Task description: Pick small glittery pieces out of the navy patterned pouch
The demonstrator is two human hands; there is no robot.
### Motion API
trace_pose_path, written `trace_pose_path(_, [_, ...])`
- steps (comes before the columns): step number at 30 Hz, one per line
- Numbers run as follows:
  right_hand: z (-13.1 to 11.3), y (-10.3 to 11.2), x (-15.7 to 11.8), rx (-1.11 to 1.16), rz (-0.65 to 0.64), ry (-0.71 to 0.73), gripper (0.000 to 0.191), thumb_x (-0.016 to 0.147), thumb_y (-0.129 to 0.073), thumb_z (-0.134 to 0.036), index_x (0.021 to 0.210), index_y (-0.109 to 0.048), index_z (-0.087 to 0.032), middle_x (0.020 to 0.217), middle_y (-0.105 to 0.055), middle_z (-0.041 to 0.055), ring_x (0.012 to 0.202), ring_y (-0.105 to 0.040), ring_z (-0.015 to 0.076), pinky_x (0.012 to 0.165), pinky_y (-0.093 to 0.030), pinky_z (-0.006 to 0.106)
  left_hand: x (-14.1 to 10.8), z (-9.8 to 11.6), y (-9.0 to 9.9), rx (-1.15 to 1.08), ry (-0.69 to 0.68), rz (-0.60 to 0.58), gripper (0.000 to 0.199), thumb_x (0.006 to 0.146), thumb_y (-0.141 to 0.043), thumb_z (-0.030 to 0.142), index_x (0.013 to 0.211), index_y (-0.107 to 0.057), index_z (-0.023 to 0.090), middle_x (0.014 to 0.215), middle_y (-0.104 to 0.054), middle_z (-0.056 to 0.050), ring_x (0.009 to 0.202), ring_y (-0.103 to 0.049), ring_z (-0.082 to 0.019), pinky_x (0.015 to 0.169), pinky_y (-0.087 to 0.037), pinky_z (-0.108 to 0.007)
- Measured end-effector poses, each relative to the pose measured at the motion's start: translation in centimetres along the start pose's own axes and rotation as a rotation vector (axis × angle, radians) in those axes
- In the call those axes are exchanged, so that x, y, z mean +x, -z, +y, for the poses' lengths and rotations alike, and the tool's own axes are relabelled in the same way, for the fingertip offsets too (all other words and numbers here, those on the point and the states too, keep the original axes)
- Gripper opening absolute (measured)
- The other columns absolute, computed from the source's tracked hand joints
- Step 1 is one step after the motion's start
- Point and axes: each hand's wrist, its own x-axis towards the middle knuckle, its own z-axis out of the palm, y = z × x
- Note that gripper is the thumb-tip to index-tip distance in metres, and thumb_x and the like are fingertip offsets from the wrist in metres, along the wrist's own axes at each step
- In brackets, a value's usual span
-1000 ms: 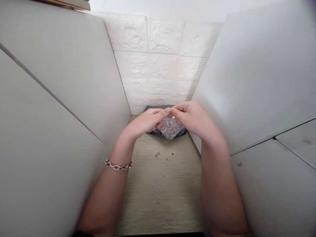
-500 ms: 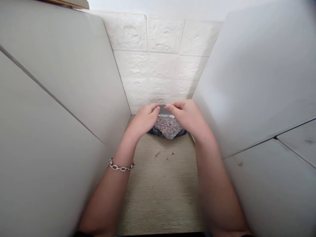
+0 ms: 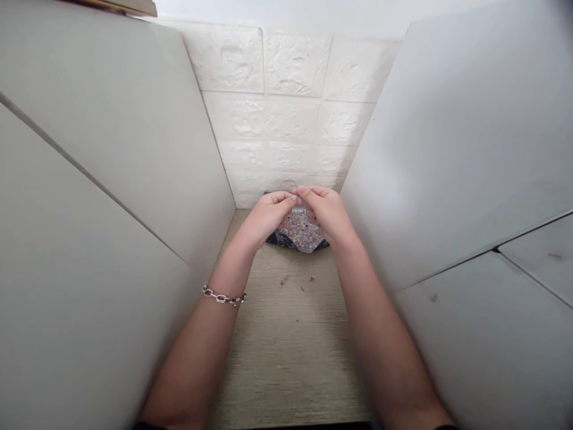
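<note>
A dark patterned bag [image 3: 304, 232] with a clear front sits at the far end of the floor, close to the back wall. Small pink, white and darker bits like beads or tiny stones show through its front. My left hand [image 3: 271, 215], below a silver chain bracelet [image 3: 222, 298], is closed in a pinch at the bag's upper edge. Beside it my right hand [image 3: 329, 212] pinches the same edge, and the fingertips of both hands meet. The fingers cover most of the bag's top and parts of its sides.
Pale panels rise close on the left [image 3: 111, 131] and right [image 3: 456, 143]. Behind the bag is a white brick-textured wall [image 3: 293, 119]. A few brown crumbs [image 3: 284, 280] lie on the wood-grain surface [image 3: 290, 358] between my forearms. The edge of a board [image 3: 120, 6] shows at top left.
My right hand has moved left until its fingertips meet those of my left hand, closing the small gap between them. The bag's right side has shifted slightly inward.
</note>
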Motion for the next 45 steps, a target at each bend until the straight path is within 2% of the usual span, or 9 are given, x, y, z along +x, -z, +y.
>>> trace_pose_path(2, [1.5,-0.1,0.7,0.321,0.064,-0.132,0.018,0.07,-0.049,-0.03,0.079,-0.055,-0.016,0.044,-0.023,-0.0088,0.037,-0.019,0.0026,0.037,-0.02,0.018,0.2,-0.2,0.1,0.032,0.008,0.027,0.015,0.072,-0.048,0.027,0.074,-0.055,0.013,0.05,-0.03,0.005,0.042,-0.026,-0.004,0.039,-0.021,-0.017])
trace_pose_path(5, [3.3,0.0,1.7,0.763,0.246,-0.348,0.02,0.069,-0.038,-0.01,0.085,-0.049,-0.015,0.049,-0.03,-0.0074,0.04,-0.028,0.0018,0.039,-0.029,0.014,0.4,-0.4,0.3,0.053,0.014,0.05,0.016,0.072,-0.048,0.027,0.074,-0.056,0.013,0.05,-0.031,0.005,0.043,-0.028,-0.004,0.04,-0.022,-0.018])
trace_pose_path(9, [4.5,0.1,2.2,0.986,0.444,-0.464,0.034,0.062,-0.029,0.003,0.084,-0.044,-0.015,0.061,-0.042,-0.0031,0.048,-0.04,0.0011,0.046,-0.039,0.011,0.5,-0.6,0.3,0.052,0.018,0.05,0.017,0.073,-0.047,0.027,0.075,-0.056,0.013,0.049,-0.032,0.005,0.042,-0.028,-0.004,0.04,-0.023,-0.018])
trace_pose_path(14, [5.2,-0.2,2.4,1.027,0.416,-0.463,0.037,0.061,-0.028,0.01,0.082,-0.045,-0.016,0.071,-0.047,-0.0008,0.057,-0.047,0.0006,0.049,-0.042,0.008,0.7,-0.9,0.1,0.098,0.031,0.067,0.017,0.073,-0.046,0.025,0.074,-0.057,0.012,0.049,-0.034,0.004,0.042,-0.03,-0.004,0.04,-0.022,-0.019])
trace_pose_path(20, [5.7,-0.4,2.7,1.038,0.395,-0.464,0.02,0.076,-0.034,0.003,0.077,-0.044,-0.014,0.069,-0.051,0.0,0.06,-0.051,0.0017,0.05,-0.045,0.009,1.1,-1.5,0.2,0.122,0.022,0.062,0.018,0.073,-0.046,0.026,0.075,-0.057,0.013,0.048,-0.035,0.004,0.042,-0.031,-0.005,0.04,-0.023,-0.019])
trace_pose_path(28, [6.2,-0.5,2.6,0.988,0.316,-0.434,0.017,0.082,-0.04,-0.023,0.068,-0.048,-0.017,0.043,-0.035,-0.0073,0.035,-0.031,0.0006,0.033,-0.026,0.011,1.1,-1.7,0.2,0.128,0.027,0.07,0.02,0.072,-0.047,0.027,0.076,-0.059,0.012,0.051,-0.039,0.003,0.043,-0.032,-0.005,0.041,-0.025,-0.019])
trace_pose_path(33, [6.4,-0.4,2.6,0.916,0.342,-0.454,0.01,0.078,-0.045,-0.015,0.07,-0.05,-0.016,0.044,-0.039,-0.0064,0.038,-0.033,0.0009,0.035,-0.027,0.011,1.2,-2.0,0.2,0.134,0.016,0.066,0.021,0.071,-0.047,0.029,0.076,-0.058,0.013,0.052,-0.04,0.003,0.044,-0.032,-0.005,0.042,-0.025,-0.019])
trace_pose_path(38, [6.4,-0.4,2.6,0.945,0.221,-0.463,0.015,0.075,-0.039,-0.004,0.079,-0.05,-0.014,0.048,-0.045,-0.0049,0.038,-0.034,0.001,0.036,-0.028,0.011,1.3,-2.1,0.2,0.135,0.013,0.046,0.022,0.071,-0.046,0.031,0.075,-0.057,0.013,0.051,-0.04,0.004,0.043,-0.03,-0.004,0.041,-0.023,-0.019])
trace_pose_path(45, [6.5,-0.6,2.5,0.925,0.18,-0.455,0.014,0.078,-0.04,-0.008,0.066,-0.044,-0.013,0.052,-0.048,-0.0028,0.039,-0.036,0.0009,0.037,-0.03,0.01,1.3,-2.1,0.2,0.16,0.024,0.075,0.021,0.069,-0.046,0.03,0.071,-0.058,0.013,0.053,-0.045,0.003,0.047,-0.034,-0.005,0.047,-0.029,-0.019])
